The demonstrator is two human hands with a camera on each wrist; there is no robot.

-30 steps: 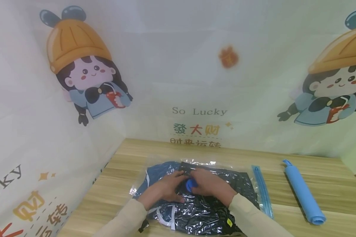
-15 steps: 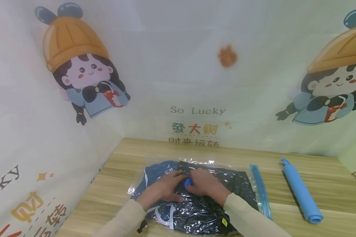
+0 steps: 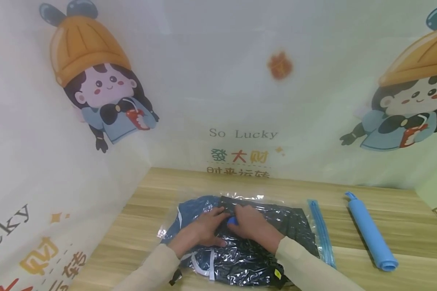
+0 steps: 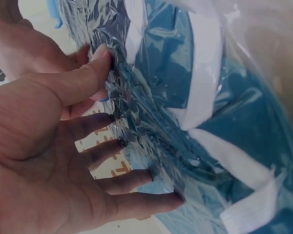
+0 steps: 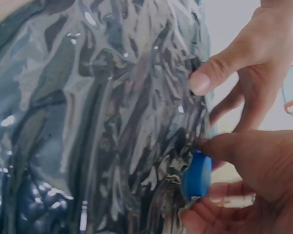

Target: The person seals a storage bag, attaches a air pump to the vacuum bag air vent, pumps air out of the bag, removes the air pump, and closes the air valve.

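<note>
A clear vacuum storage bag (image 3: pixel 240 262) lies flat with dark blue and black clothing sealed inside. Near its middle is a round blue valve cap (image 5: pixel 198 175). My right hand (image 3: pixel 254 227) holds this cap by its edge, thumb on one side and curled fingers on the other, as the right wrist view shows. Beside the cap, my left hand (image 3: pixel 204 229) rests on the plastic with spread fingers (image 4: pixel 132 207). Its fingertips touch the wrinkled film in the left wrist view. White trim (image 4: pixel 205 68) on the blue garment shows through the bag.
Along the bag's right side runs a blue zip strip (image 3: pixel 321 232). Farther right on the wooden table (image 3: pixel 131 226) lies a blue hand pump (image 3: pixel 371 230). A printed cloth (image 3: pixel 189 81) hangs behind and to the left of the table.
My right hand has turned slightly about the blue cap, and its thumb and fingers now cover more of it. My left hand stays in place on the bag.
</note>
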